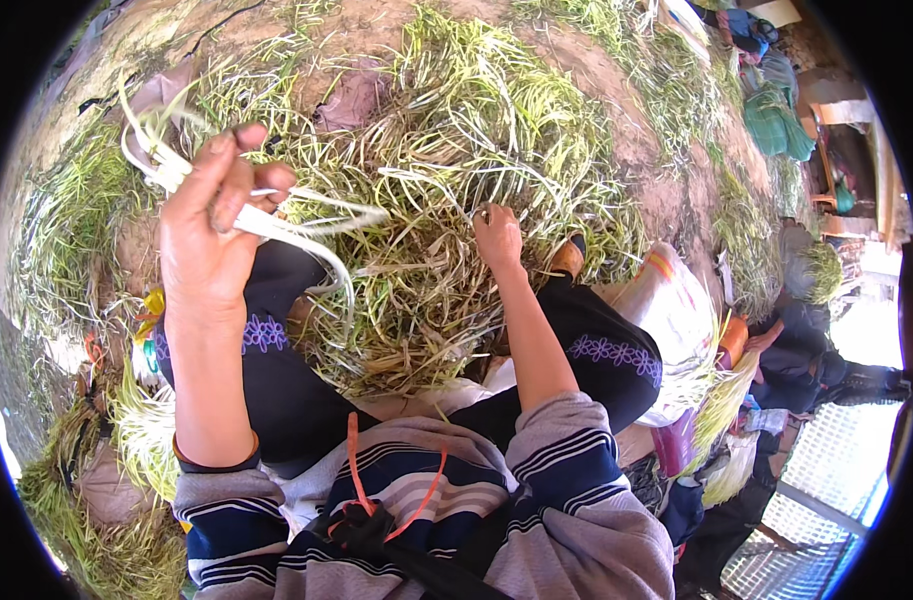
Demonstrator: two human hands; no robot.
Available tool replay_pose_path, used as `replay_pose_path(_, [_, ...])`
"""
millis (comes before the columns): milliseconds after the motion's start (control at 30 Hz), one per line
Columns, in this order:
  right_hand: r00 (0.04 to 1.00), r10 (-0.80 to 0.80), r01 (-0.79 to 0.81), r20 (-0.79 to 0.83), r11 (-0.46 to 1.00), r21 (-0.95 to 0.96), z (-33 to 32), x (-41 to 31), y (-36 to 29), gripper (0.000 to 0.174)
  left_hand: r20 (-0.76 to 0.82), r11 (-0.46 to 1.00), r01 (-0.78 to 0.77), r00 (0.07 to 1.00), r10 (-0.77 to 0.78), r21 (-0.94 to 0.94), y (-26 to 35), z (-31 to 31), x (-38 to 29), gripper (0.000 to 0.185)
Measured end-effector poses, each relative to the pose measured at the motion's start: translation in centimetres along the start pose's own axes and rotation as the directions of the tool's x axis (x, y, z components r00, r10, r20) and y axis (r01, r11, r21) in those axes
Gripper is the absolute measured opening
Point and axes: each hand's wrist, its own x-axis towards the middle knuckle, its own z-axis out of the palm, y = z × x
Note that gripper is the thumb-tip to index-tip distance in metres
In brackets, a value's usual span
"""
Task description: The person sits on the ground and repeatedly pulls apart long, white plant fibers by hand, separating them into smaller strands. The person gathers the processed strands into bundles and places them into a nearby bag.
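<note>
My left hand (220,199) is raised at the left, its fingers closed around a small bunch of pale green-white plant stalks (276,229). The stalks stick out on both sides of the fist, and their thin ends curl down and to the right. My right hand (497,229) is lower, at the heap of loose green and yellowish stalks (426,277) between my legs. Its fingers are bent at the end of a pale stalk (419,178); whether they grip it is hard to tell.
A white woven sack (670,315) lies beside my right leg. Bundled pale stalks (145,416) lie at my left. More heaps (81,217) cover the ground. Other people (801,345) sit at the right, near a green cloth (775,124).
</note>
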Motion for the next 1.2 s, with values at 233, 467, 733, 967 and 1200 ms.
replay_pose_path(233, [0.943,0.125,-0.064,0.309,0.978,-0.200,1.7,-2.7,2.8,0.026,0.039,0.996,0.041,0.998,-0.044,0.085,-1.3,1.3,-0.2,0.026])
replay_pose_path(467, [0.999,0.039,-0.041,0.012,0.935,0.353,-4.5,-3.0,-2.0,0.017,0.004,0.996,0.074,0.997,-0.074,0.043,-2.1,2.5,-0.4,0.020])
replay_pose_path(733, [0.863,0.200,0.308,-0.464,0.520,0.797,-24.4,-2.7,-9.7,0.013,0.033,0.983,0.138,0.989,-0.143,0.119,-3.3,3.8,-0.6,0.021])
replay_pose_path(967, [0.831,0.145,-0.555,0.537,0.286,0.781,-22.6,-1.9,-7.8,0.026,0.101,0.958,0.205,0.968,-0.228,0.200,-4.9,6.2,-0.6,0.016])
replay_pose_path(1200, [0.948,-0.112,0.318,-0.298,0.278,0.906,-27.2,-1.8,-11.8,0.026,0.150,0.927,0.210,0.952,-0.266,0.310,-3.9,8.2,1.1,0.015])
